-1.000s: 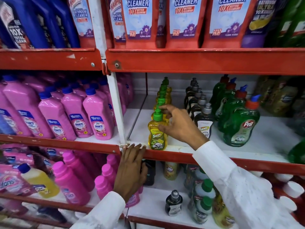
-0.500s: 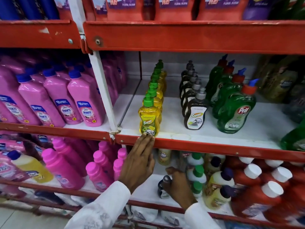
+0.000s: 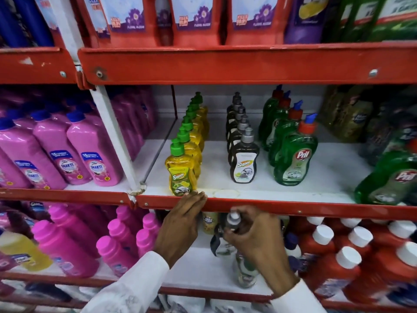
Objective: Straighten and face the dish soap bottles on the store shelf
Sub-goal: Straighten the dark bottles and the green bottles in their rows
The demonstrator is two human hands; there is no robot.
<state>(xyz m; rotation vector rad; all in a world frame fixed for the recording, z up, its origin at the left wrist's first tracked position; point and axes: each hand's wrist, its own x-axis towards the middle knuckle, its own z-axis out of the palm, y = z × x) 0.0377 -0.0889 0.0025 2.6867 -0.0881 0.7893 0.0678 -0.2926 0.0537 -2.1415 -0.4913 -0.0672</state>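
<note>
A: Which way do the dish soap bottles stand?

B: Upright, long axes vertical, in three files running front to back on the white middle shelf (image 3: 282,190) with its red metal lip. The front yellow translucent plastic bottle with a green pump cap (image 3: 180,175) turns its "Super" label straight outward, right at the shelf's front edge. The file behind it leans off slightly to the right.

A: And the others?

B: The front dark brown bottle with a grey cap (image 3: 244,163) also faces forward, standing a little back from the edge. The front green glossy "Pril" bottle with a red and blue spout (image 3: 295,159) faces out too; its file slants back to the left.

A: The hands?

B: The left hand (image 3: 180,224) lies loose, fingers flat and together, tips on the red lip just below the yellow bottle's base, grasping nothing. The right hand (image 3: 252,236) is clenched around a small dark bottle with a silvery grey cap (image 3: 228,236), held tilted in front of the lower shelf, cap up toward the red lip; its label is blurred.

A: What fills the rest?

B: Pink opaque bottles with blue caps (image 3: 90,154) sit in the bay to the left, and red bottles with white round caps (image 3: 338,263) crowd the lower shelf on the right.
</note>
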